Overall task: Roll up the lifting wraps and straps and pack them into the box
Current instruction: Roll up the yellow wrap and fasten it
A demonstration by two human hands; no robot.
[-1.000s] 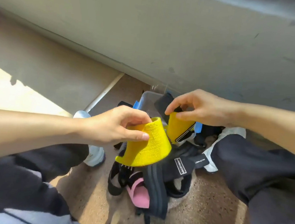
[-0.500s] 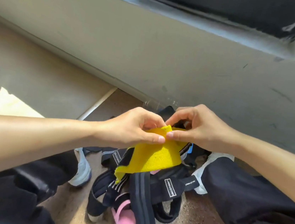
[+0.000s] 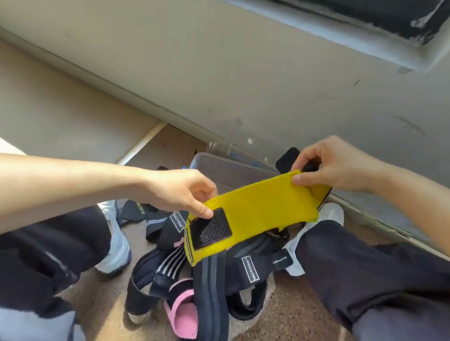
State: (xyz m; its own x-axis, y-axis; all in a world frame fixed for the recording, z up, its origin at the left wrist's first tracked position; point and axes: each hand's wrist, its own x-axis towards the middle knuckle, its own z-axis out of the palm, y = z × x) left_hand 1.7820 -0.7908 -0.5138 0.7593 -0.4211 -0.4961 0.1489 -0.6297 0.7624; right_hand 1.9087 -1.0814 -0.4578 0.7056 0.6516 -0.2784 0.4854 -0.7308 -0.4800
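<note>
Above the strap pile (image 3: 204, 281): yellow wrap (image 3: 265, 203), spread flat, velcro end pinched by left hand (image 3: 179, 190), far end by right hand (image 3: 335, 164); box (image 3: 218, 166) behind.

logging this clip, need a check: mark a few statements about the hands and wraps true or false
1. The left hand and right hand each pinch one end of the yellow wrap. True.
2. The yellow wrap is rolled up tight. False: it is spread out flat between the hands.
3. A black velcro patch shows at the end near the left hand. True.
4. The pink strap lies inside the clear box. False: it lies on the floor among black straps.
</note>
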